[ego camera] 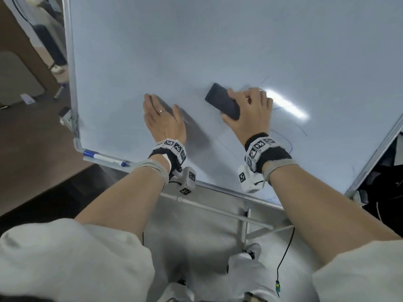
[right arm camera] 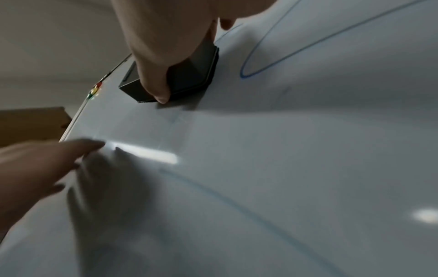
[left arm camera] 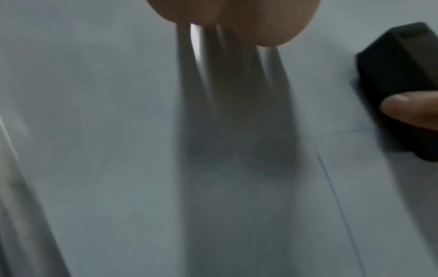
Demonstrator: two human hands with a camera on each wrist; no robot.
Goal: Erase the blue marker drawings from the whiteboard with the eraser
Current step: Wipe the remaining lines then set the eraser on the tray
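Note:
A large whiteboard [ego camera: 196,40] fills the head view. My right hand [ego camera: 248,110] grips a black eraser [ego camera: 222,101] and holds it flat against the board near the middle. The eraser [right arm camera: 189,75] shows under my thumb in the right wrist view, and its end [left arm camera: 398,75] at the right edge of the left wrist view. Thin blue marker lines [ego camera: 283,138] curve to the right of and below the eraser; a blue loop [right arm camera: 272,61] lies just beside it. My left hand [ego camera: 161,114] lies flat on the board with straight fingers, left of the eraser.
A blue-capped marker [ego camera: 104,158] rests on the tray at the board's lower left corner. The metal stand [ego camera: 244,221] runs below the board over a grey floor. A brown table [ego camera: 26,62] stands to the left. A black cable [ego camera: 283,253] hangs at lower right.

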